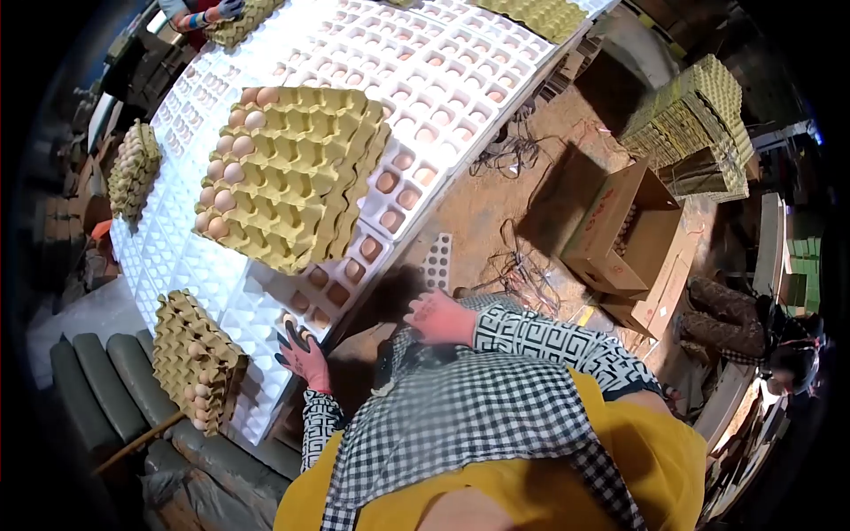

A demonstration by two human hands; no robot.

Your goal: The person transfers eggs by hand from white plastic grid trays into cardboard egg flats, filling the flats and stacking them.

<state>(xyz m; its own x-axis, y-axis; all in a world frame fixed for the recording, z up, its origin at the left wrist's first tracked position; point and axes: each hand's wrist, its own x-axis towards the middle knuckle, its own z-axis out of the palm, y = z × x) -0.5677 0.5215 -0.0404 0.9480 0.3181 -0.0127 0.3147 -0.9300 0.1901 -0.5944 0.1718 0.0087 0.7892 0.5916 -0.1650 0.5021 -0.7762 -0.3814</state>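
Here the white grid table fills the upper left and centre of the frame, its cells holding brown eggs along the near edge. On it, left of centre, sits a stack of yellow-green cardboard egg trays with a row of eggs showing along its left side. A smaller filled tray leans at the lower left, and an open cardboard box stands on the dirt floor at right, with tall stacks of empty trays above it. At lower centre the left hand, in a pink glove, is closed around an egg at the table's near edge. The right hand, also gloved pink, hangs loosely curled over the floor, holding nothing. Another person's hand touches a tray at top left.
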